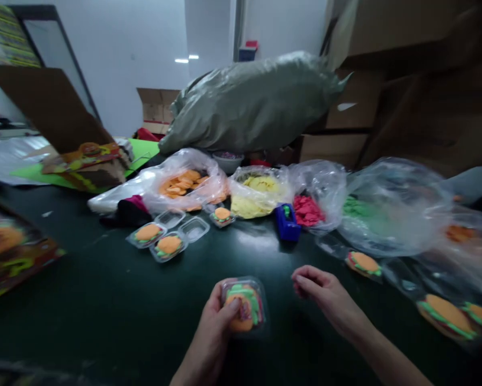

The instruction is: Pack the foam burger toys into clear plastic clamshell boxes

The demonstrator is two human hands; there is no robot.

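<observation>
My left hand (213, 325) grips a small clear plastic box (246, 305), its thumb on top, above the front of the dark table. Inside the box show orange and green burger-like pieces and a patterned spot, partly covered by my thumb. To the right of the box, apart from it, my right hand (325, 295) has its fingers curled and pinched together; whatever they hold, if anything, is too small to make out. Beyond my right hand stands a blue tape dispenser (288, 224). A toy-like burger (363, 262) in clear plastic lies to its right.
Behind are plastic bags of orange pieces (180, 185), yellow pieces (257, 195), red pieces (307, 210) and green pieces (355, 208). Boxed burgers (169, 246) sit left of centre. A printed carton (15, 246) stands at left, a large grey sack (257, 102) at the back.
</observation>
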